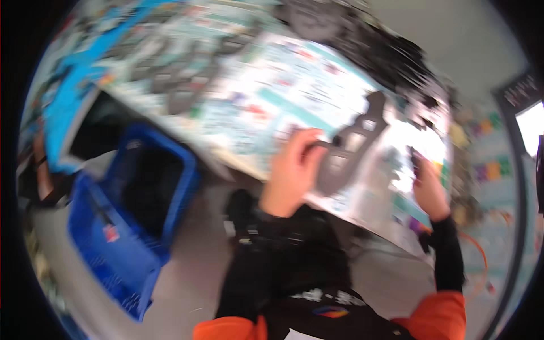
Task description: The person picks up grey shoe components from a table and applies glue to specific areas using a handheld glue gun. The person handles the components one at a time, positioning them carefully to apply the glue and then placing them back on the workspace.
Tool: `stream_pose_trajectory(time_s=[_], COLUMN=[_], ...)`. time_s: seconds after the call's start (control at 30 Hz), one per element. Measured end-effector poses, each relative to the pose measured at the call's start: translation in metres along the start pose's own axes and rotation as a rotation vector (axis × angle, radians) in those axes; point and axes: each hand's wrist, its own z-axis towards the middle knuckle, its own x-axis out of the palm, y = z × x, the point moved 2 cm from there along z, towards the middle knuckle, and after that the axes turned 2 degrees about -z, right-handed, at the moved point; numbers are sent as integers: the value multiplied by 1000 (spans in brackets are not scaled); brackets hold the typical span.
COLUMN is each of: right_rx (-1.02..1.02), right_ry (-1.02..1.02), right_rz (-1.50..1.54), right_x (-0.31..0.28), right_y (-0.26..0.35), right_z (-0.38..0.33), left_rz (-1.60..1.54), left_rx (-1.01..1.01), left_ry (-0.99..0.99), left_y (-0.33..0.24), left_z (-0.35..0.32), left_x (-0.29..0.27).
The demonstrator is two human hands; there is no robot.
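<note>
A long grey plastic part [334, 171] with several square cut-outs slants over the near side of the table, blurred by motion. My left hand [290, 173] is closed on its left edge, with thumb and fingers at a small dark tab. To the right of the part, my right hand [432, 191] is raised over the table's right end. Its fingers are closed around a small dark thing [415, 158], too smeared to name. Under both hands lies the tabletop [391, 207], covered with printed white and teal sheets [272, 73] that glare in the light.
Black bundled material [391, 51] heaps along the far edge. More grey parts [187, 85] lie at the table's left. Blue bins [113, 255] stand on the floor at left, below a bright blue strip [79, 73]. An orange cable [483, 249] and a screen [531, 127] are at right.
</note>
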Motion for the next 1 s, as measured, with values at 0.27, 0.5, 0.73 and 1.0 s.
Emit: stream_pose_trajectory(time_s=[0.27, 0.5, 0.73, 1.0], right_rx=[61, 148, 233, 126], right_ry=[-409, -479, -561, -628], right_rz=[80, 80, 99, -188], right_x=[26, 75, 76, 57], right_y=[6, 3, 14, 49], right_z=[-66, -113, -119, -119], left_rz=[-86, -270, -130, -108], left_rx=[-126, -121, 129, -138], left_ry=[-540, -948, -1172, -1305], left_y=[-36, 29, 81, 18], left_z=[-48, -89, 45, 166], left_x=[-153, -389, -613, -711])
